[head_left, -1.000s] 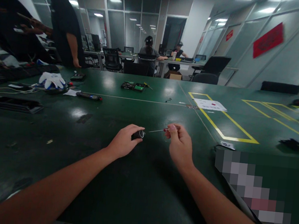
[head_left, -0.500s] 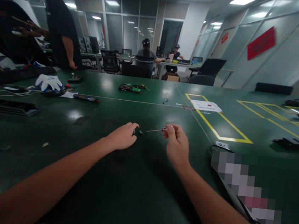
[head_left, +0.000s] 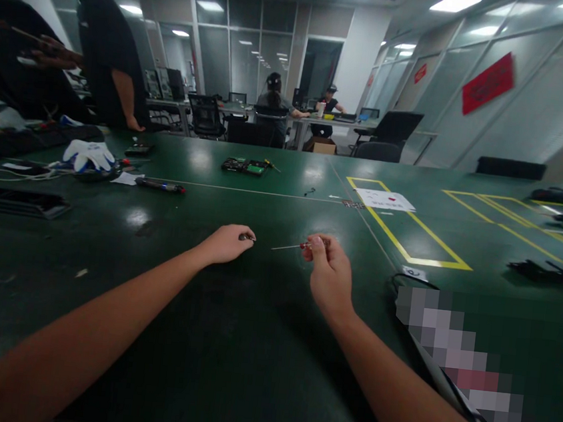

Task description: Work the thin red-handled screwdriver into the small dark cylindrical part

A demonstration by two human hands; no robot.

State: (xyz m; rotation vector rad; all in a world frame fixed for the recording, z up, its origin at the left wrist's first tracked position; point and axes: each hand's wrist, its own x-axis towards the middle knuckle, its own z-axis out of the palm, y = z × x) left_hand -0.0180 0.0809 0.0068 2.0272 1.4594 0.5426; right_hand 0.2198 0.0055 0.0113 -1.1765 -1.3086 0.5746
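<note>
Table (head_left: 226, 353): its dark green top, glossy in patches, filled the foreground.
Right hand (head_left: 331, 270): the thumb and fingers were pinched on the handle of a screwdriver (head_left: 304, 245).
Left hand (head_left: 227, 244): its fingers were curled around a small piece (head_left: 247, 237), dark with a metallic glint; the grasp hid most of its shape.
Screwdriver: nearly level, it lay between the hands, its thin shaft aimed leftward.
Screwdriver's tip: it stood just beside the left fingertips, apart from them; a jerk of either wrist could have driven it into skin.
Small piece: a slackened curl of the fingers could have dropped it, and the smooth top could have let it skid away.
Yellow tape (head_left: 437, 263): a marked rectangle lay beyond and right of the right hand.
Pen-like tool (head_left: 161, 185): black and red-ended, it rested farther off, at the left.
Paper sheet (head_left: 383, 199): white, it overlapped the rectangle.
Gloves (head_left: 89, 156): white and blue, they were heaped at the left.
Case (head_left: 244, 166): dark, with a green part, it lay toward the far edge.
Seated people (head_left: 274, 99): two sat in the background.
</note>
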